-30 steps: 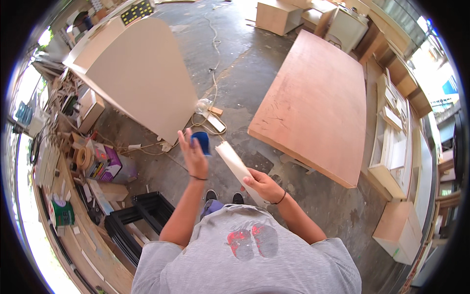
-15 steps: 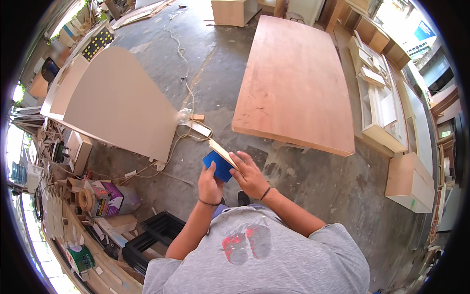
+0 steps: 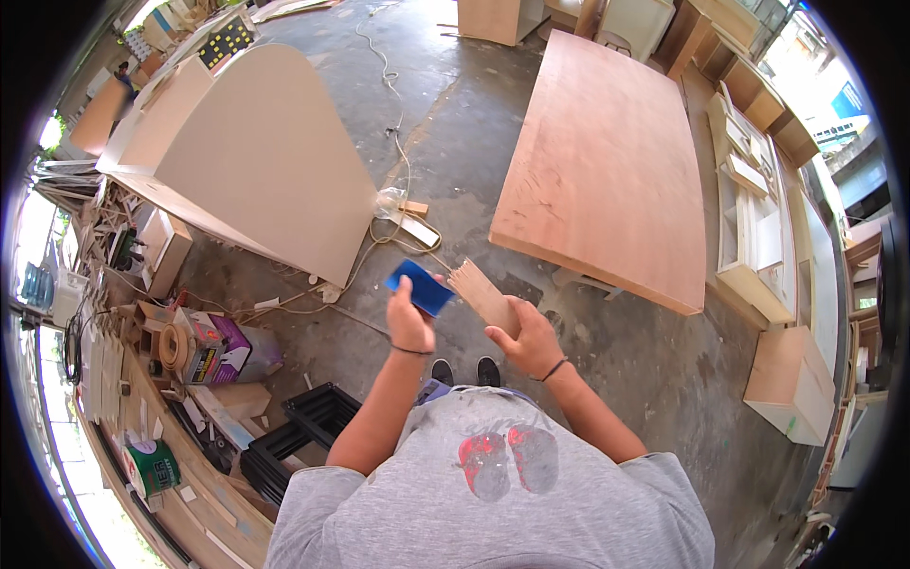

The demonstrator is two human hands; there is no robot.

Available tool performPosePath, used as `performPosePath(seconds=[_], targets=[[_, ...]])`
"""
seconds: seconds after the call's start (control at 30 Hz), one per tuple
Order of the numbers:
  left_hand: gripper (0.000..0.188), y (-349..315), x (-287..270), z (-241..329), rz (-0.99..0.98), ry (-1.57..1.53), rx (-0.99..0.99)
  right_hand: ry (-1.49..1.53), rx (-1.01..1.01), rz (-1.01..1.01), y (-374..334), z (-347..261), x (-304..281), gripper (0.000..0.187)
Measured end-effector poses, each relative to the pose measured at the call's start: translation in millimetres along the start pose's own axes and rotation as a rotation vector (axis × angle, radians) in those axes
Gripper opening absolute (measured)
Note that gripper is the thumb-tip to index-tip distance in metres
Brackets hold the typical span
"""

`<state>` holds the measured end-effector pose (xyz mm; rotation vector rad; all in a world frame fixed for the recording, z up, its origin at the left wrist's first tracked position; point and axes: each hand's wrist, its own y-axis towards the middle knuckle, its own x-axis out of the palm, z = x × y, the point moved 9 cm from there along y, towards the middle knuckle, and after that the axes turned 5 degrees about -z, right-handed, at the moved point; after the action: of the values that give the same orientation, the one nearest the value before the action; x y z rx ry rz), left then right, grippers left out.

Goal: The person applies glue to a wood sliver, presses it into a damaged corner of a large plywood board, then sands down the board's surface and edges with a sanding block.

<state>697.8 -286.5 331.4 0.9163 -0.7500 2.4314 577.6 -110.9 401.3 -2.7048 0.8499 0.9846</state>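
Forearms (image 3: 381,408) angled inward, left hand (image 3: 410,322) gripping, right hand (image 3: 535,341) gripping

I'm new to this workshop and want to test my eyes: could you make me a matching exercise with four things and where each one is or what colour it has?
Things:
1. Blue piece
2. Wooden piece
3. Tin
4. Large panel

Places and colours:
A. Mostly green, at the picture's lower left
B. Held in the left hand
C. Pinkish brown, in the picture's upper right half
D. Held in the right hand

Pairs: 1-B, 2-D, 3-A, 4-C
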Motion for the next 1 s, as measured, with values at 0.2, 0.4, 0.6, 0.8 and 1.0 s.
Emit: performPosePath(seconds=[0.2, 0.4, 0.6, 0.8, 1.0], targets=[[0.016, 31, -43, 40, -0.182, 0.744, 0.211, -0.394, -0.149, -0.308, -8, -8, 25, 0.048], [0.029, -5, -43, 18, -0.456, 0.856, -0.501, -0.595, -0.207, -0.375, -20, -10, 41, 0.034], [0.034, -17, -42, 6, -0.800, 1.452, -0.173, -0.689, -0.306, -0.552, -21, -23, 80, 0.030], [0.039, -45, -38, -15, -1.122, 1.667, -0.025, -0.752, -0.357, -0.640, -11, -40, 109, 0.019], [0.043, -53, -63, -42, -1.039, 1.896, -0.356, -0.781, -0.371, -0.579, -1, -30, 130, 0.013]])
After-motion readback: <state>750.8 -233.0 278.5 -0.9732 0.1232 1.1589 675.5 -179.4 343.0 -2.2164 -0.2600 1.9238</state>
